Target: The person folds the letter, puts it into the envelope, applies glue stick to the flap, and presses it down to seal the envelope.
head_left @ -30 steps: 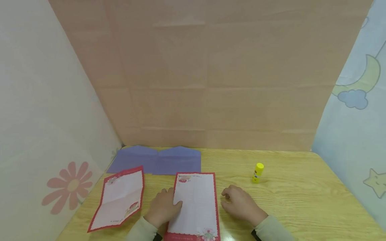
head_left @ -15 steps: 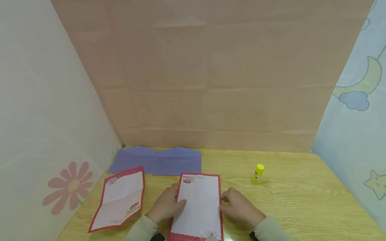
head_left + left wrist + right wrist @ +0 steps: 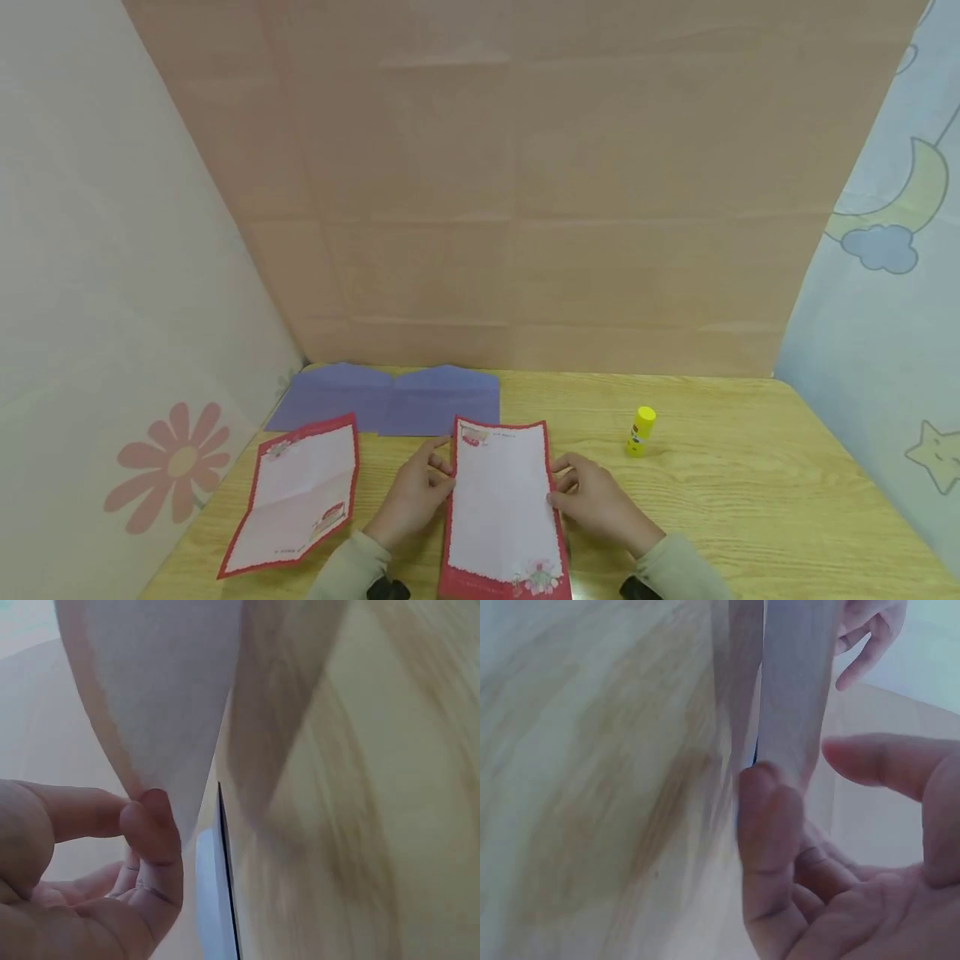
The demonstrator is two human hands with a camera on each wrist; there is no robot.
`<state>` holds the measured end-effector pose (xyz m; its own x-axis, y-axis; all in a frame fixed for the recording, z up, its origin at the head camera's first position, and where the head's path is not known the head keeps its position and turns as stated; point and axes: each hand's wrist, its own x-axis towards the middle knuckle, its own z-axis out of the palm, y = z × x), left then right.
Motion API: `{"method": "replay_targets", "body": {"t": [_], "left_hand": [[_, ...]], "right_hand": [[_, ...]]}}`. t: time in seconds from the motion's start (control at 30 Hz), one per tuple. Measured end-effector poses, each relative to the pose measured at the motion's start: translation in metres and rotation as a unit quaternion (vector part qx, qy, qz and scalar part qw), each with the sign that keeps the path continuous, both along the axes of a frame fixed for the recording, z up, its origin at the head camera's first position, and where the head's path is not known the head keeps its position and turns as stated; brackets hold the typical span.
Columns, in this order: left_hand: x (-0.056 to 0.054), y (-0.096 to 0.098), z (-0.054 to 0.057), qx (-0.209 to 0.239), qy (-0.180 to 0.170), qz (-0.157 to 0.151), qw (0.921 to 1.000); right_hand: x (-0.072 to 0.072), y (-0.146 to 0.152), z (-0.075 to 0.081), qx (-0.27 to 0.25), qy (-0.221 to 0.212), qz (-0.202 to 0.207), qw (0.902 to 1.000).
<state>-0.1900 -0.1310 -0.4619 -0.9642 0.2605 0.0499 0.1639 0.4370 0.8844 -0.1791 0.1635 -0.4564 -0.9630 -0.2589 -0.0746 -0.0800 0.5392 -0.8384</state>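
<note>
A red-bordered sheet of letter paper (image 3: 501, 508) with printed flowers stands tilted up from the table before me, between both hands. My left hand (image 3: 411, 498) pinches its left edge between thumb and forefinger, seen up close in the left wrist view. At the right edge is my right hand (image 3: 597, 506), its thumb on the printed side and curled fingers behind the sheet. In the right wrist view the right forefinger (image 3: 763, 817) lies against the paper's edge. A second red-bordered sheet (image 3: 303, 496), creased and slightly raised along its folds, lies at the left.
Two purple envelopes (image 3: 442, 404) with pointed flaps lie side by side at the table's back left. A yellow glue stick (image 3: 641, 432) stands upright right of the hands. A brown paper-covered wall (image 3: 510, 250) rises behind the wooden table (image 3: 750, 475).
The sheet has shifted right and its far end has come up off the table. My left hand now pinches its edge; the right hand has come in to its right edge.
</note>
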Motion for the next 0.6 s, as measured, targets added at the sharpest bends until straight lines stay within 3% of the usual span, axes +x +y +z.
{"method": "replay_targets", "body": {"t": [0.33, 0.6], "left_hand": [[-0.003, 0.003, 0.010, 0.096, -0.026, 0.001, 0.9950], [0.001, 0.005, 0.016, 0.162, -0.049, 0.010, 0.9855]], "right_hand": [[-0.006, 0.003, 0.003, -0.074, -0.046, -0.095, 0.9916], [-0.007, 0.010, 0.011, -0.172, -0.067, -0.081, 0.9795]]}}
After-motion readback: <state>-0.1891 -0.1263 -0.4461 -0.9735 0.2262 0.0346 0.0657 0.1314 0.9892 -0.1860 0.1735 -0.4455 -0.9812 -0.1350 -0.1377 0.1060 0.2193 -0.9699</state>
